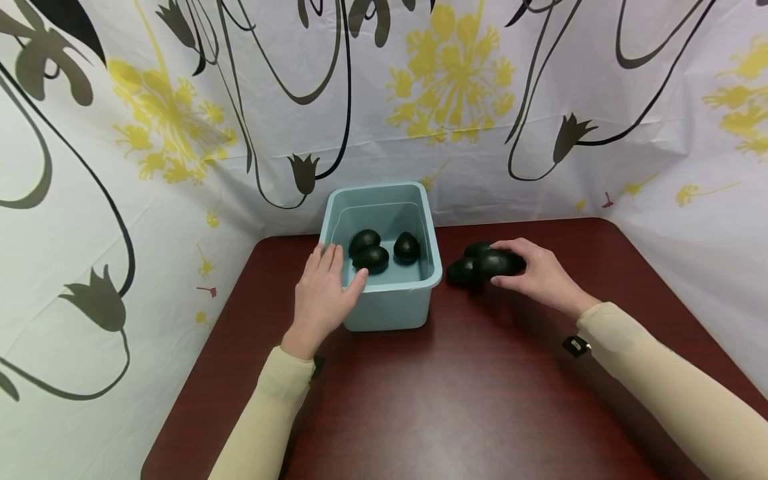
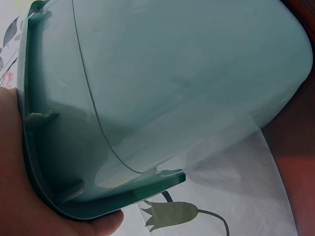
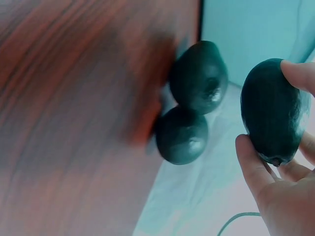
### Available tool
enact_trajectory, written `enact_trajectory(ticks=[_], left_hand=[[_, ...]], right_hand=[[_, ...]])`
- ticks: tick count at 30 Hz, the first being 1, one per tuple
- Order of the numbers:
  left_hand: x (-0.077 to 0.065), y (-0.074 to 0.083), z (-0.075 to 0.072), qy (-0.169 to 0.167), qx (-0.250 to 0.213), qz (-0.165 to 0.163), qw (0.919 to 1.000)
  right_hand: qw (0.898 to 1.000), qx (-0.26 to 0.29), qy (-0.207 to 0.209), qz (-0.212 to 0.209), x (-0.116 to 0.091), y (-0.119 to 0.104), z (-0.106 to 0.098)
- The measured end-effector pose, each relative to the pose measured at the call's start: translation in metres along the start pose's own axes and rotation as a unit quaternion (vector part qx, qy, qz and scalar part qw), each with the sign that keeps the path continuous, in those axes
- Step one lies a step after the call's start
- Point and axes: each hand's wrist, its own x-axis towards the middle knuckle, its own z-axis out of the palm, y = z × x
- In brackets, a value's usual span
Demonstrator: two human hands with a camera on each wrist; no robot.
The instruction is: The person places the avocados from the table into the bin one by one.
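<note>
A light blue plastic bin [image 1: 387, 310] stands upright on the table with three dark green avocados [image 1: 407, 247] inside. My left hand [image 1: 321, 293] rests on its near left rim, fingers extended; the left wrist view has the bin's outer wall [image 2: 187, 73] filling most of it. Right of the bin, my right hand [image 1: 543, 277] grips another avocado [image 1: 503, 263] between thumb and fingers. Two more avocados, one [image 3: 199, 76] nearer the bin and one [image 3: 182, 135] touching it, lie on the table beside the held one. In the right wrist view the held avocado [image 3: 270, 110] appears raised off the table.
The dark red-brown table [image 1: 468, 400] has rounded far corners. A white cloth [image 1: 372, 147] printed with yellow and grey flowers hangs behind it and along both sides. A small black device [image 1: 576, 345] is at the right wrist.
</note>
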Motion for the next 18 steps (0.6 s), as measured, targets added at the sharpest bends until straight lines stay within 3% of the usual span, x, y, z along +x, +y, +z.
enact_trajectory(ticks=[18], left_hand=[[-0.001, 0.000, 0.000, 0.003, 0.005, 0.004, 1.0000]], right_hand=[[0.998, 0.006, 0.042, -0.044, 0.008, -0.036, -0.015]])
